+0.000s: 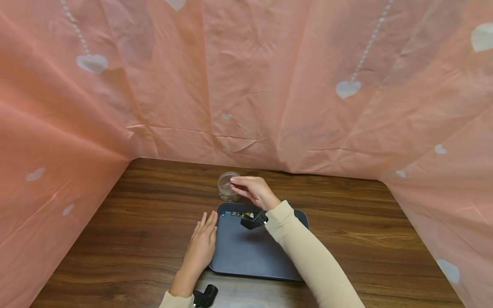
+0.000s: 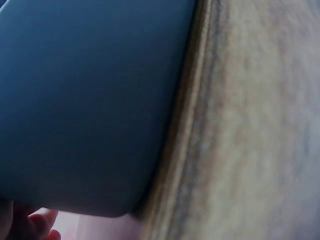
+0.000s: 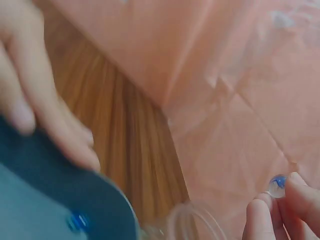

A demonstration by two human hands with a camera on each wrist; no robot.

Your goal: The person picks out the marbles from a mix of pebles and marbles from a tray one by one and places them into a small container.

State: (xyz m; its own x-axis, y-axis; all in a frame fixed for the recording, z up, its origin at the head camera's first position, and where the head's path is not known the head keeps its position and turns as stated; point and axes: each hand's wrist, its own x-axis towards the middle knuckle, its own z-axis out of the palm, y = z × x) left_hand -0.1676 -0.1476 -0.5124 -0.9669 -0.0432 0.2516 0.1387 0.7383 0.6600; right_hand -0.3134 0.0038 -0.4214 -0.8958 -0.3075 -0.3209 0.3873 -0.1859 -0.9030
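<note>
Between its thumb and fingertips my right hand (image 1: 254,190) pinches a clear glass marble (image 3: 278,186) with a blue swirl. It holds the marble over the right side of the mouth of a round clear plastic jar (image 1: 227,184), which has some marbles at its bottom. My left hand (image 1: 203,239) rests along the left edge of a dark grey tray (image 1: 250,256), its fingers extended. Several colored marbles (image 1: 233,213) lie in a row along the tray's far edge. One blue marble (image 3: 79,221) sits in the far left corner.
The tray lies on a brown wood-grain table (image 1: 154,205), and the jar stands just beyond its far left corner. Pink cloth (image 1: 246,85) with white hearts hangs behind the table and along both sides.
</note>
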